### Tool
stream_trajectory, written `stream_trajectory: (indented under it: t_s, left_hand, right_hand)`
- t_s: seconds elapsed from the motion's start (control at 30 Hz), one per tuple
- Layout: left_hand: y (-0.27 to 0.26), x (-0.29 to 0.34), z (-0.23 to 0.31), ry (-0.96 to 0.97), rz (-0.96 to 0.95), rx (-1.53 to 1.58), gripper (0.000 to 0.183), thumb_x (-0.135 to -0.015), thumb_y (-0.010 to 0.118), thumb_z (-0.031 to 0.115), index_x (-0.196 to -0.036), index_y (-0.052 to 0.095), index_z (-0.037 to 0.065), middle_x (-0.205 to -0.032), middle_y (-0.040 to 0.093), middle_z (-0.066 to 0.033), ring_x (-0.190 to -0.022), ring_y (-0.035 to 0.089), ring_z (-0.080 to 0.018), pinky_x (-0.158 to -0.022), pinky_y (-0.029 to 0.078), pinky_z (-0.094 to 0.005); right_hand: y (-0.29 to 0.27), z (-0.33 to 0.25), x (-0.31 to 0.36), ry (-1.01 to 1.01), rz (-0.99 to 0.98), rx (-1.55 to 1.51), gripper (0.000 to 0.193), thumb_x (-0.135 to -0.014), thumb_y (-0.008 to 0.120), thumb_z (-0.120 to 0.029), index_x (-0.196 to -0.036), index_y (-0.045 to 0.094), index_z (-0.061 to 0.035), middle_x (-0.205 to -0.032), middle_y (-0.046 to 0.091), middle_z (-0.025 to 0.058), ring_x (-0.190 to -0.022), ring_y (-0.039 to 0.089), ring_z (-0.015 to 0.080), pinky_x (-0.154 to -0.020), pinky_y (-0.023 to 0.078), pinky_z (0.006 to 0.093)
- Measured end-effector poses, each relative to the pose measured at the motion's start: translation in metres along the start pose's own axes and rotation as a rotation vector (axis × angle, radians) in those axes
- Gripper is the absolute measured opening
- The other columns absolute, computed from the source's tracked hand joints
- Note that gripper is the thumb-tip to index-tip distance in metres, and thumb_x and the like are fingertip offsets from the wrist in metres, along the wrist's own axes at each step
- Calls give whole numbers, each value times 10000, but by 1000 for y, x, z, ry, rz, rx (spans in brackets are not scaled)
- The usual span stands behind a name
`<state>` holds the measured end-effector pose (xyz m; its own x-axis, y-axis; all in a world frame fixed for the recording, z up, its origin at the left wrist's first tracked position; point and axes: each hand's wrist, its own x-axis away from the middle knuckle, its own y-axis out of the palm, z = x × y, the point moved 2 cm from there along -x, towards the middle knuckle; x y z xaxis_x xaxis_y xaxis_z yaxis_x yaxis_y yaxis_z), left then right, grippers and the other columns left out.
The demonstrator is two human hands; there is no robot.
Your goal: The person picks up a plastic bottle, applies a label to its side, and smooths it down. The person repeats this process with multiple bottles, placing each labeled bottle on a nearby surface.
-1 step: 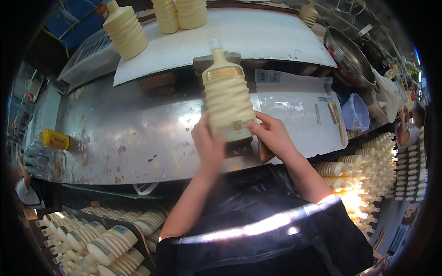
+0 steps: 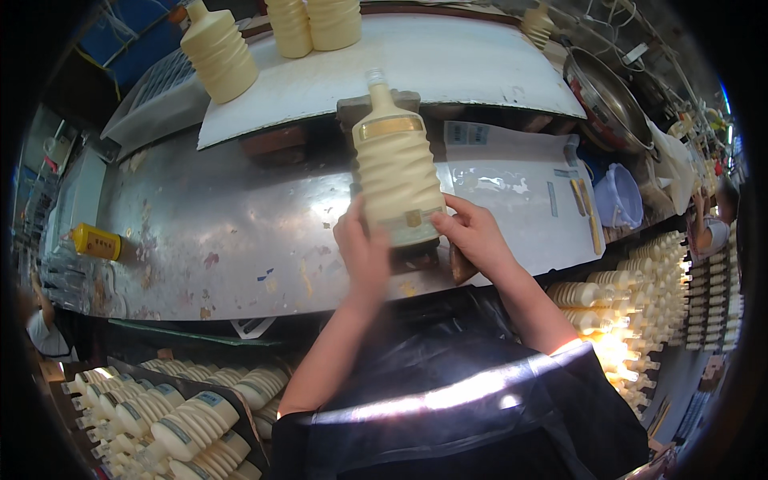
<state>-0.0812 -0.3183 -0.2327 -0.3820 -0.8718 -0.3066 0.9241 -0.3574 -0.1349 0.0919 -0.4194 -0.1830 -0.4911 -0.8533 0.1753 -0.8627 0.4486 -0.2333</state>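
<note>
A cream bottle (image 2: 400,172) with wavy ribs lies on its back, neck pointing away from me, on a dark rest (image 2: 348,110) at the middle of the bench. It has a clear threaded mouth, a gold band at its shoulder and a label strip (image 2: 412,218) near its base. My right hand (image 2: 474,234) grips the lower right edge, thumb on the label's right end. Against the lower left side is my left hand (image 2: 364,248), closed round the edge and partly smeared by motion; some of its fingers are hidden.
Label sheets (image 2: 466,134) and a wood-handled tool (image 2: 592,220) lie on white paper (image 2: 512,216) to the right, by a lilac bucket (image 2: 620,196). A yellow bottle (image 2: 96,242) lies at left. Cream bottles (image 2: 220,52) stand on the white board (image 2: 448,56); racked bottles (image 2: 196,424) fill both lower sides.
</note>
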Motion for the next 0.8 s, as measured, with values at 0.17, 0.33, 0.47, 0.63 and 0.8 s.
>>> stream_trajectory:
  t_s: [0.17, 0.33, 0.47, 0.63, 0.8]
  left_hand:
    - [-8, 0, -2, 11, -48, 1, 570, -983, 559, 233, -1498, 454, 15, -1358, 526, -189, -1272, 462, -347, -1128, 340, -463]
    - [-10, 3, 17, 237, -55, -227, 717, -874, 741, 264, -1496, 475, 24, -1311, 570, -181, -1215, 501, -369, -1089, 365, -460]
    - [-13, 0, 13, 243, -14, -316, 858, -685, 917, 207, -1445, 559, 31, -1247, 615, -127, -1161, 538, -324, -1047, 414, -440]
    - [-11, -3, 34, 310, 55, -386, 845, -627, 947, 216, -1387, 621, 39, -1181, 627, -104, -1096, 558, -303, -1002, 429, -421]
    - [-10, -4, 38, 321, 60, -392, 846, -623, 949, 227, -1385, 624, 57, -1157, 610, -98, -1089, 552, -299, -980, 424, -422]
  right_hand:
    - [-2, -2, 0, 3, -21, 42, 441, -991, 668, -313, -1338, 679, -41, -658, 529, -54, -613, 438, 29, -561, 369, 244]
    - [-16, -11, 9, 81, -58, -129, 465, -1090, 496, -354, -1367, 643, -11, -736, 561, -27, -683, 507, 49, -628, 424, 217]
    - [-20, -9, 14, 144, -40, -139, 525, -1109, 439, -425, -1336, 667, -9, -683, 517, -31, -617, 473, 60, -574, 398, 229]
    - [-10, -8, 11, 289, -86, -258, 616, -1127, 335, -491, -1373, 632, -11, -656, 514, -27, -465, 435, 73, -445, 353, 222]
    - [-6, -5, 9, 288, -101, -286, 642, -1129, 306, -517, -1392, 620, -23, -649, 509, -32, -438, 422, 74, -427, 339, 216]
